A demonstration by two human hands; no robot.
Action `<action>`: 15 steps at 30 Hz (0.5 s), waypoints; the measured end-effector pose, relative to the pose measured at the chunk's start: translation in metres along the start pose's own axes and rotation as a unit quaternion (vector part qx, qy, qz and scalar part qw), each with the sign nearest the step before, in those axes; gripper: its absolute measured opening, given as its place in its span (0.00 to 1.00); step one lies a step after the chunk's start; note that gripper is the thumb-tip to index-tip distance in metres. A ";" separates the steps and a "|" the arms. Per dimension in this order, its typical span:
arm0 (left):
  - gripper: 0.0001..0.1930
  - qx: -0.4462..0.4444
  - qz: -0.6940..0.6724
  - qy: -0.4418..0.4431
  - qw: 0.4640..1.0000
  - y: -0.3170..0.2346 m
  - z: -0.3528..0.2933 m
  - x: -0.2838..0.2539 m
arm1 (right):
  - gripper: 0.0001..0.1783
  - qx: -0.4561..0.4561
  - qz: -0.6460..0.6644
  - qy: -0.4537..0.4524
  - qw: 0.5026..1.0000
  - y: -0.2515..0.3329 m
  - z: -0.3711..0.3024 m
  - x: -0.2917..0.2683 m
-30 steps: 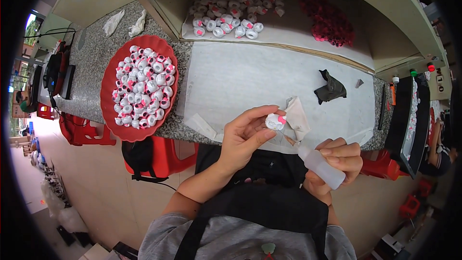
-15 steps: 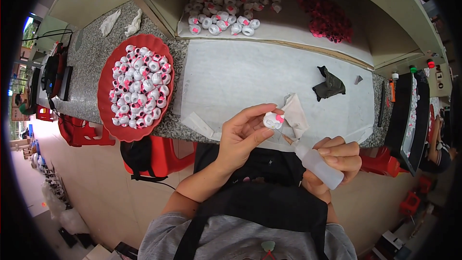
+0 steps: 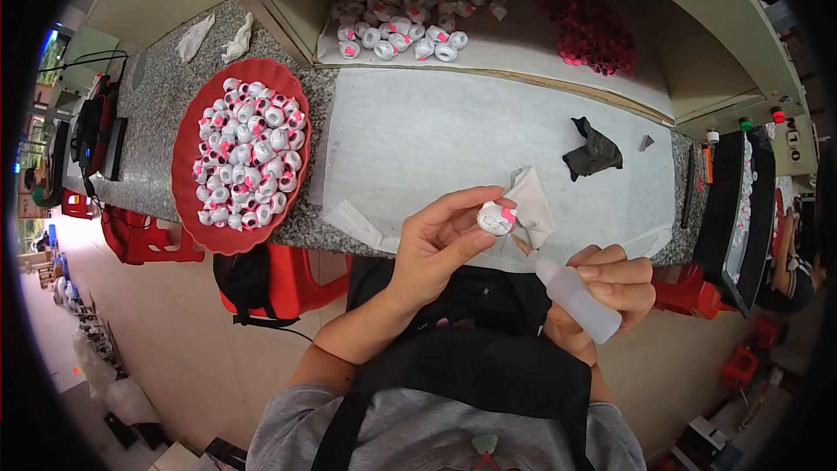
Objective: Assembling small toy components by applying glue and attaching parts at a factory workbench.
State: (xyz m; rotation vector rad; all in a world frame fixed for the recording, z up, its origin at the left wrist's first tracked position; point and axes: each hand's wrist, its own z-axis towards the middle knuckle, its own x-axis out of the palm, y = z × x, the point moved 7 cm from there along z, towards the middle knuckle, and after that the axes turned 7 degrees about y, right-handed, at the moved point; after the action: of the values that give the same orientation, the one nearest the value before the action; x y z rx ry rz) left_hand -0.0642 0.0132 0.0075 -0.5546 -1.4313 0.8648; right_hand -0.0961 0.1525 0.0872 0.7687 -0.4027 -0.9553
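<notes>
- left hand (image 3: 430,246): thumb and fingers pinch a white bead (image 3: 496,219), holding it raised above the near part of the white sheet (image 3: 418,126)
- the bead has a pink patch on its upper right side, away from the palm
- right hand (image 3: 617,283): fingers wrapped round a pale bottle (image 3: 581,301), its brownish tip (image 3: 522,246) pointing up and left toward the left grip
- the tip is just beside the bead, seemingly apart from it; whether anything has come out cannot be told
- just right of the left grip, a pale cloth (image 3: 534,201) shows behind the bead and the tip
- well left of both grips, a red dish (image 3: 185,176) is heaped with dish beads (image 3: 247,153), many with pink and dark spots; by my judgement this is the larger finished share
- beyond the grips, shelf beads (image 3: 410,39) lie in a pile, some with pink on them, with a heap of pink pieces (image 3: 588,30) to their right; these may be what is left, though their stage cannot be told
- the bead in the grip seems partway along: pink on, not yet among the dish beads
- farther right past the cloth lies a black rag (image 3: 593,150)
</notes>
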 end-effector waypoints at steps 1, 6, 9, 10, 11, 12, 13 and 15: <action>0.19 0.004 0.009 -0.001 1.000 -0.001 0.000 0.000 | 0.15 0.000 0.000 0.000 1.000 0.000 0.000 -0.001; 0.19 0.013 0.023 0.004 1.000 -0.003 -0.001 0.001 | 0.14 -0.006 -0.003 0.003 1.000 0.002 0.000 0.001; 0.18 0.004 0.018 0.020 1.000 -0.004 -0.001 0.004 | 0.15 -0.015 -0.002 0.017 1.000 0.004 0.002 0.002; 0.18 0.021 0.045 0.027 0.998 -0.007 -0.001 0.006 | 0.15 -0.015 -0.002 0.017 1.000 0.004 0.002 0.003; 0.18 0.039 0.073 0.034 0.996 -0.009 -0.001 0.007 | 0.15 -0.012 -0.007 0.015 1.000 0.005 0.002 0.004; 0.18 0.039 0.073 0.033 0.996 -0.009 -0.001 0.006 | 0.16 -0.009 -0.010 0.013 1.000 0.004 0.001 0.005; 0.18 0.056 0.120 0.034 0.991 -0.011 -0.002 0.006 | 0.16 -0.008 -0.009 0.013 1.000 0.004 0.001 0.005; 0.18 0.072 0.165 0.035 0.983 -0.013 -0.002 0.005 | 0.17 0.002 -0.019 0.016 1.000 0.003 0.001 0.007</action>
State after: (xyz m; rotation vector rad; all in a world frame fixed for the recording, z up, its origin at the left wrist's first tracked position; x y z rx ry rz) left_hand -0.0598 0.0096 0.0203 -0.7166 -1.2195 1.1910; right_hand -0.0917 0.1472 0.0897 0.7971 -0.3642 -0.9780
